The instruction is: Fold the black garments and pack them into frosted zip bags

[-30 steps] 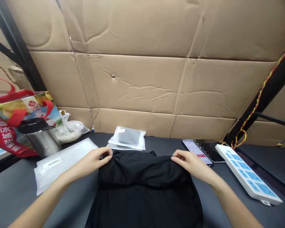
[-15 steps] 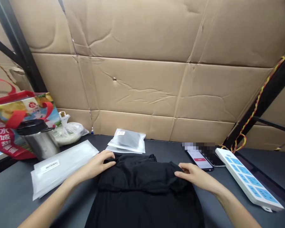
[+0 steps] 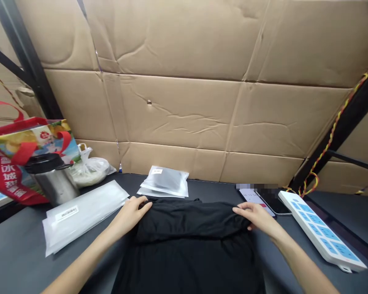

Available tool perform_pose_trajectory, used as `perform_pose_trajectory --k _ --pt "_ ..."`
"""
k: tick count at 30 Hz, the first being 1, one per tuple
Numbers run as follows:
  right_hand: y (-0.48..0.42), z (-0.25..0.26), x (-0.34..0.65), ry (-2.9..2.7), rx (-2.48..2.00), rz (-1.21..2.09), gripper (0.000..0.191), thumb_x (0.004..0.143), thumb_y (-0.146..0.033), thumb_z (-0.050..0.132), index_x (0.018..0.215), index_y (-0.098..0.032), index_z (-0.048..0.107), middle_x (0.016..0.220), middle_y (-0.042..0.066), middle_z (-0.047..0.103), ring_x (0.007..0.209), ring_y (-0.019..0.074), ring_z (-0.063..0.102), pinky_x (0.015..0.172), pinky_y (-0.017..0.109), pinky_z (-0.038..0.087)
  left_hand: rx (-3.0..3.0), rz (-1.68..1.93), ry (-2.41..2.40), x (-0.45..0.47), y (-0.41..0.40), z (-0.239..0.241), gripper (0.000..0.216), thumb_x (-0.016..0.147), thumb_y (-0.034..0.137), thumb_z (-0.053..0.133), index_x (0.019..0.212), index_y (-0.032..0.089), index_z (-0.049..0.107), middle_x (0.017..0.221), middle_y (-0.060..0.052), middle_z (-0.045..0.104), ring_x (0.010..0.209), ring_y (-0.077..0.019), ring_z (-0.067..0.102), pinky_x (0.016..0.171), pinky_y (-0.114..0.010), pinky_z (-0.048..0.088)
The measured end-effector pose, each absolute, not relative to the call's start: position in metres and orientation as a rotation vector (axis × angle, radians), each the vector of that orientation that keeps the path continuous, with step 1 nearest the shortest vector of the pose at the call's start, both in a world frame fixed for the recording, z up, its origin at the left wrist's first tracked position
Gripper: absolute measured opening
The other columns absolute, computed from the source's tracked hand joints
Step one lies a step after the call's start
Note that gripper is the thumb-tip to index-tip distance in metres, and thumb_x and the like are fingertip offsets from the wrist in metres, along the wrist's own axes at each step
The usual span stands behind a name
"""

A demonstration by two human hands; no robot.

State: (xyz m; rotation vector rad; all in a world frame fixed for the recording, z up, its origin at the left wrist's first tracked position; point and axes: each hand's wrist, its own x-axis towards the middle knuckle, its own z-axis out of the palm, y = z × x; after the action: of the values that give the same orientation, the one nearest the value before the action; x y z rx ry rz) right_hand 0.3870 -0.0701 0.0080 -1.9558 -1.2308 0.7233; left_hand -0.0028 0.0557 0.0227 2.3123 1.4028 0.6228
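A black garment (image 3: 190, 261) lies on the dark table in front of me, its far end folded over into a thick band. My left hand (image 3: 135, 213) pinches the far left corner of that fold between thumb and fingers. At the far right corner, my right hand (image 3: 254, 217) grips the cloth the same way. The fold is stretched fairly straight between both hands. What kind of garment it is, I cannot tell. The near end runs out of the bottom of the view.
To the left lie white plastic packages (image 3: 86, 214), with a steel thermos (image 3: 53, 179), a red shopping bag (image 3: 15, 163) and a tied plastic bag (image 3: 90, 169) behind. Small clear packages (image 3: 165, 181) rest at the back. Two phones (image 3: 272, 200) and a power strip (image 3: 322, 230) are at right.
My right hand has moved slightly right and up, now closed on the fold's corner. The folded band is flatter and straighter. My left hand stays at its corner.
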Motion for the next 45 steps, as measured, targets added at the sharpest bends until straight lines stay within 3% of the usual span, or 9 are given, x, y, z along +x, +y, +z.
perform_pose_trajectory --k 6,10,12,15,19,26,37,41,45 --pt "-0.056 0.044 0.371 -1.206 -2.054 0.089 0.029 0.079 -0.038 0.059 0.103 -0.021 0.057 0.093 0.010 0.066 0.094 0.0315 0.061 0.074 0.040 0.047 2.102 0.579 1.227 0.015 0.040 0.026 0.034 0.083 0.052 0.048 0.076 0.020 0.056 0.063 0.004 0.053 0.065 -0.0180 0.053 0.059 -0.025 0.035" --pt "-0.053 0.036 0.302 -1.797 -1.738 -0.384 0.021 0.089 -0.019 0.045 0.109 -0.023 0.053 0.100 0.010 0.064 0.094 0.0270 0.060 0.077 0.037 0.046 2.042 0.559 1.183 0.014 0.036 0.019 0.037 0.084 0.055 0.047 0.082 0.020 0.058 0.069 0.002 0.056 0.070 -0.0184 0.054 0.062 -0.025 0.039" --pt "-0.054 0.025 0.271 -2.055 -1.677 -0.382 0.017 0.088 -0.015 0.048 0.101 -0.022 0.056 0.089 0.009 0.065 0.085 0.0269 0.060 0.071 0.037 0.047 2.018 0.556 1.142 0.010 0.035 0.019 0.039 0.084 0.057 0.046 0.081 0.020 0.059 0.071 0.002 0.056 0.069 -0.0181 0.054 0.060 -0.025 0.039" --pt "-0.058 0.017 0.258 -2.123 -1.617 -0.253 0.005 0.087 -0.027 0.058 0.089 -0.023 0.058 0.082 0.005 0.065 0.078 0.0245 0.060 0.069 0.034 0.047 1.977 0.540 1.136 0.004 0.036 0.020 0.043 0.085 0.059 0.043 0.075 0.020 0.057 0.071 0.002 0.057 0.066 -0.0179 0.054 0.060 -0.025 0.040" --pt "-0.063 0.021 0.290 -1.718 -1.708 -0.062 0.023 0.094 -0.042 0.043 0.088 -0.025 0.057 0.084 0.004 0.065 0.079 0.0211 0.062 0.071 0.031 0.046 1.962 0.536 1.166 0.001 0.037 0.017 0.047 0.089 0.059 0.036 0.072 0.019 0.056 0.072 0.000 0.059 0.069 -0.0203 0.056 0.064 -0.028 0.041" --pt "-0.058 0.010 0.326 -1.599 -2.027 0.425 0.034 0.077 -0.055 0.059 0.065 -0.023 0.054 0.058 -0.001 0.061 0.057 0.0191 0.059 0.053 0.026 0.037 2.131 0.425 1.133 0.004 0.036 0.021 0.033 0.087 0.046 0.044 0.076 0.019 0.060 0.074 0.001 0.059 0.072 -0.0198 0.054 0.065 -0.026 0.037" --pt "-0.047 0.027 0.329 -1.482 -2.108 0.161 0.010 0.077 -0.031 0.057 0.078 -0.021 0.055 0.071 0.002 0.063 0.069 0.0217 0.061 0.061 0.029 0.040 2.113 0.555 1.110 0.035 0.025 0.005 0.015 0.080 0.034 0.052 0.084 0.020 0.054 0.076 0.002 0.055 0.065 -0.0144 0.046 0.062 -0.024 0.036" --pt "-0.060 0.039 0.265 -1.725 -1.792 -0.255 0.008 0.085 -0.023 0.053 0.092 -0.022 0.053 0.089 0.005 0.062 0.085 0.0226 0.059 0.070 0.032 0.044 2.107 0.575 1.092 0.033 0.026 0.001 0.014 0.081 0.034 0.052 0.083 0.021 0.054 0.074 0.003 0.055 0.065 -0.0141 0.046 0.061 -0.023 0.035" --pt "-0.080 0.026 0.207 -2.188 -1.486 -0.178 0.012 0.083 -0.022 0.062 0.094 -0.021 0.056 0.089 0.004 0.061 0.084 0.0225 0.058 0.073 0.034 0.049 2.116 0.599 1.056 0.029 0.029 -0.001 0.009 0.078 0.026 0.049 0.081 0.020 0.054 0.071 0.004 0.053 0.062 -0.0130 0.045 0.059 -0.022 0.035"
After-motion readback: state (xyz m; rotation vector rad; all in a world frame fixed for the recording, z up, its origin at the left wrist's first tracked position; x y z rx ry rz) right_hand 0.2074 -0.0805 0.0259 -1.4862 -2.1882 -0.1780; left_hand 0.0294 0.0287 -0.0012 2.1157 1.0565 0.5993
